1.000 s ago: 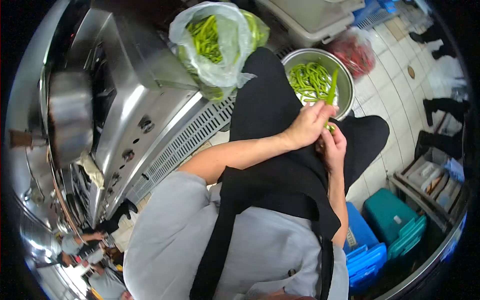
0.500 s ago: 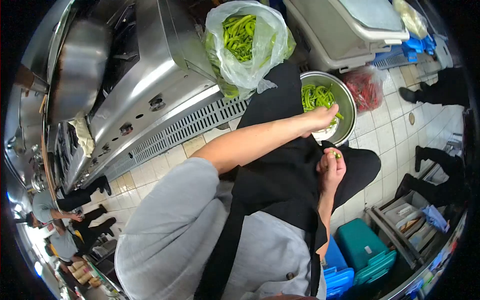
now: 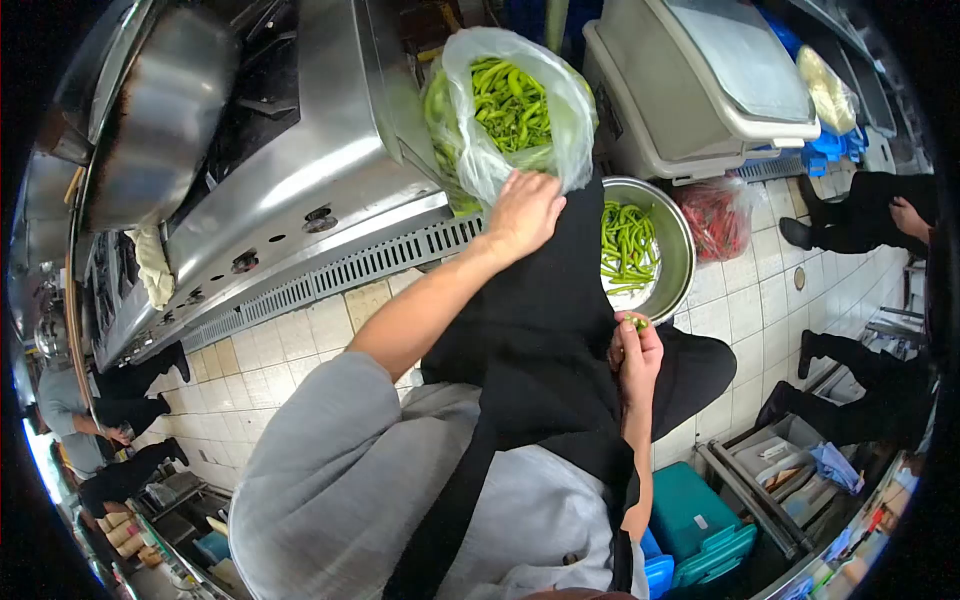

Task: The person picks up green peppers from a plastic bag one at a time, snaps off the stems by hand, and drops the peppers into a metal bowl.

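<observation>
My left hand (image 3: 525, 215) is at the near edge of a clear plastic bag (image 3: 480, 165) full of green chili peppers (image 3: 510, 105). Its fingers are bent loosely, the tips are partly hidden, and no pepper shows in them. My right hand (image 3: 636, 360) is closed near my knee, pinching small green pepper pieces (image 3: 636, 322) between thumb and fingers. Just beyond it stands a round metal bowl (image 3: 678, 245) with more green chili peppers (image 3: 628, 240) heaped on its left side.
A red-filled plastic bag (image 3: 715, 220) rests beside the bowl. Grey lidded bins (image 3: 680, 100) stand behind. Left is a steel stove (image 3: 330, 170) above a floor grate (image 3: 350, 265). A teal bin (image 3: 690, 510) is at lower right. Other people's legs (image 3: 870, 215) show at both sides.
My left hand has moved from over the bowl, where it held a green chili pepper, leftward to the bag's edge. My right hand stays near my knee with the green pieces. The view has shifted slightly.
</observation>
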Motion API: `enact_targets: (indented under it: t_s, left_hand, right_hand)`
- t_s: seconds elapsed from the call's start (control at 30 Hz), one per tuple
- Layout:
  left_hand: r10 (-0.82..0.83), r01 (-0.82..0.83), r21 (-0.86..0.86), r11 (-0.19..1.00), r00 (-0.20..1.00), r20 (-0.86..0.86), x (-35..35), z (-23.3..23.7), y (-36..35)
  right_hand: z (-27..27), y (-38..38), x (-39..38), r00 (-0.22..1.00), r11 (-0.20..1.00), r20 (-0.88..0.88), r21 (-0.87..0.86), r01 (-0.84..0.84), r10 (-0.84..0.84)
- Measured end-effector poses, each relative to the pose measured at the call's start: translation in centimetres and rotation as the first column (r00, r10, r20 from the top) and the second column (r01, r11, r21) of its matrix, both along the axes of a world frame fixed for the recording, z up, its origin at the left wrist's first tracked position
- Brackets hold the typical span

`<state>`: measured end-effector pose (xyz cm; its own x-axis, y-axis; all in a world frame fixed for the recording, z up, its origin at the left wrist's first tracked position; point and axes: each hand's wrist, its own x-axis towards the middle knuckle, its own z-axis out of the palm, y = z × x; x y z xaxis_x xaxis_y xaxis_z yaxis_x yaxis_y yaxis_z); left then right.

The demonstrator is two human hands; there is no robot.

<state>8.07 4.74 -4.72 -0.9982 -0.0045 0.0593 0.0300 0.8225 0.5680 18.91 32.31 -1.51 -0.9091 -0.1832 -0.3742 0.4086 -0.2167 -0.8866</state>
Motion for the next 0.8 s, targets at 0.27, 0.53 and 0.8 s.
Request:
enact_targets:
  t_s: [0.27, 0.53, 0.8]
  left_hand:
    - [0.029, -0.022, 0.044, 0.999, 0.986, -0.162, 1.7, 4.6, -0.9]
    - [0.002, 0.028, -0.564, 0.825, 0.999, 0.052, 2.8, 4.9, -5.6]
    - [-0.29, 0.256, -0.29, 0.922, 0.954, -0.08, 4.3, 15.3, -6.6]
  right_hand:
    - [6.8, -10.7, -9.7, 0.895, 0.898, -0.099, 0.116, -0.425, 0.436]
    - [6.8, -22.0, -19.3, 0.765, 0.802, -0.3, 0.41, -0.435, 0.569]
    - [4.2, -20.7, -23.0, 0.588, 0.746, -0.525, 0.629, -0.22, 0.615]
